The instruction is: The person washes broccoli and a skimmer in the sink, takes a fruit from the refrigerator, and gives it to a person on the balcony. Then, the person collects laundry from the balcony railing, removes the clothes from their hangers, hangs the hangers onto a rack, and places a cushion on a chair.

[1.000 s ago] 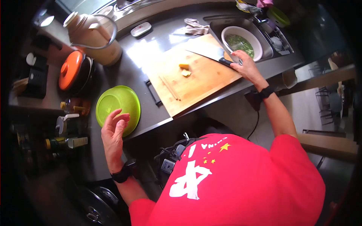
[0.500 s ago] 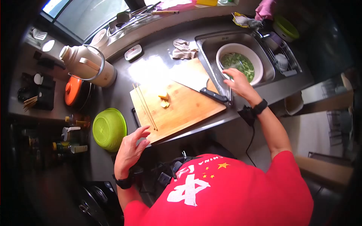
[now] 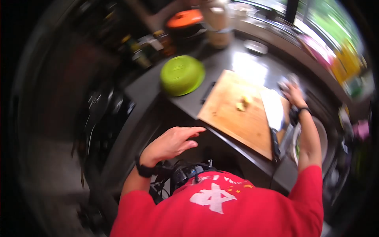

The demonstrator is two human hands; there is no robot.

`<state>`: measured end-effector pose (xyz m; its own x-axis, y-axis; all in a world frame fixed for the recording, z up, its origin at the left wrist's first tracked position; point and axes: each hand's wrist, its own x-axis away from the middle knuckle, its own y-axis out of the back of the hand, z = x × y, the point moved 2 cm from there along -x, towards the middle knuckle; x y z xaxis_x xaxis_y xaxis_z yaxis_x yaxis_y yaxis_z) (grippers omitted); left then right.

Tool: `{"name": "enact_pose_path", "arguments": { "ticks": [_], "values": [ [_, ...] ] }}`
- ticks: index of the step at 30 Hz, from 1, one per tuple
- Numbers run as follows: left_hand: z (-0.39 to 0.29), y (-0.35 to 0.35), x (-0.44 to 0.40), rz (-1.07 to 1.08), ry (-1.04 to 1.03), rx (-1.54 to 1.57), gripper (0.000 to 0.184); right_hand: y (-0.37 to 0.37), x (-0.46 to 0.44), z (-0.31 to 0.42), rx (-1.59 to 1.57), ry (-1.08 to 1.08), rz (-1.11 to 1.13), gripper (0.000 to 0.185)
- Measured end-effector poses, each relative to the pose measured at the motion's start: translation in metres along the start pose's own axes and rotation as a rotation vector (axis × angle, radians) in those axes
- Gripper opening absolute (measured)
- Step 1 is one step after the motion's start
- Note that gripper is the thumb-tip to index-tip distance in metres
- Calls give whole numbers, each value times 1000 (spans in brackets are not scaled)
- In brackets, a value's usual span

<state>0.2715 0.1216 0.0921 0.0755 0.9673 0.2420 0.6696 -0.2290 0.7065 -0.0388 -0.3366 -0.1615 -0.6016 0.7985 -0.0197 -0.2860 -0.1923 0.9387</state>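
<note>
My right hand (image 3: 293,94) is on the crumpled pale cloth (image 3: 293,79) behind the board, its fingers blurred but seemingly closed on the fabric. My left hand (image 3: 173,143) hovers in front of the counter edge, fingers stretched out and nothing in them. On the wooden cutting board (image 3: 233,126) lie small yellow pieces (image 3: 244,103), too smeared to name. A kitchen knife (image 3: 273,106) rests along the board's right side, its black handle towards me. Under my right forearm, a white basin (image 3: 321,134) sits in the sink, largely hidden.
An upturned green basket (image 3: 182,75) stands left of the board. Farther back are an orange-lidded pot (image 3: 184,19), a large flask (image 3: 216,27), several bottles (image 3: 164,41) and a small white dish (image 3: 256,47). The counter's front edge runs below the board.
The view has swung right, blurring the picture. My right hand has gone from beside the basin to the cloth. My left hand is now farther from the board.
</note>
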Motion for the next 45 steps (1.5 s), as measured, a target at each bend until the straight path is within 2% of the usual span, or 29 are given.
{"name": "enact_pose_path", "arguments": {
  "ticks": [1,2,3,4,5,6,7,8,9,10,12,15,18,19,20,22,23,24,25,26,27,28,29,32,36,38,40,42,45],
  "values": [
    [4,2,10,-18,39,21,45,-7,-5,-8,38,121,-59,55],
    [14,-11,19,-53,55,23,45,-17,-9,-17,-40,105,-99,51],
    [17,-8,28,-74,43,42,45,0,-5,6,-77,14,-12,46],
    [20,-9,37,-99,23,50,45,-23,-14,-31,-14,77,-142,38],
    [21,-10,45,-106,51,70,45,-16,-11,-26,-56,103,-133,33],
    [21,-11,54,-113,73,93,45,6,2,8,-284,-37,-31,29],
    [22,-10,65,-133,55,122,45,14,-3,9,-189,-27,-16,27],
    [31,-15,73,-161,26,122,45,19,1,16,-427,-29,-60,27],
    [28,-14,79,-159,41,144,44,13,-8,-3,-222,22,-130,29],
    [23,-10,88,-155,51,186,44,1,-23,-25,-387,27,-304,31],
    [25,-13,98,-198,-7,200,43,26,-30,-15,-154,-19,-64,34],
    [22,-11,114,-221,-47,215,42,25,-27,-3,-228,-1,96,38],
    [33,-7,138,-187,-120,229,41,36,-1,24,76,356,-101,45],
    [37,-7,147,-176,-149,228,40,53,32,70,34,419,-259,36],
    [42,-7,152,-157,-186,225,40,62,55,98,58,402,-260,36],
    [58,-12,161,-99,-283,220,40,70,102,118,-516,47,-158,31],
    [71,-16,161,-145,-303,235,41,64,129,122,-587,99,-244,23],
    [75,-17,159,-171,-335,260,42,69,171,169,-659,42,-318,21],
    [80,-16,162,-158,-329,258,43,75,206,195,-587,36,-295,18],
    [87,-13,165,-130,-339,256,45,83,248,254,-419,66,-375,17],
    [91,-11,167,-102,-303,290,45,77,275,271,-267,115,-421,13],
    [94,-12,168,-62,-270,321,46,74,303,301,-375,107,-418,11],
    [96,-18,165,-37,-257,340,46,76,329,325,-302,86,-377,12],
    [99,-48,138,29,-260,280,45,44,405,318,-544,-154,-80,15],
    [76,-97,114,211,-247,317,44,15,508,314,-779,-448,82,27],
    [52,-113,110,306,-364,248,44,12,557,316,-659,-474,0,27],
    [21,-137,105,409,-393,229,44,1,604,312,-784,-779,78,25],
    [-12,-163,101,503,-452,167,45,-29,658,308,-813,-855,-71,28],
    [-62,-225,92,625,-526,123,46,-80,745,284,-678,-747,-163,39]
  ]
}}
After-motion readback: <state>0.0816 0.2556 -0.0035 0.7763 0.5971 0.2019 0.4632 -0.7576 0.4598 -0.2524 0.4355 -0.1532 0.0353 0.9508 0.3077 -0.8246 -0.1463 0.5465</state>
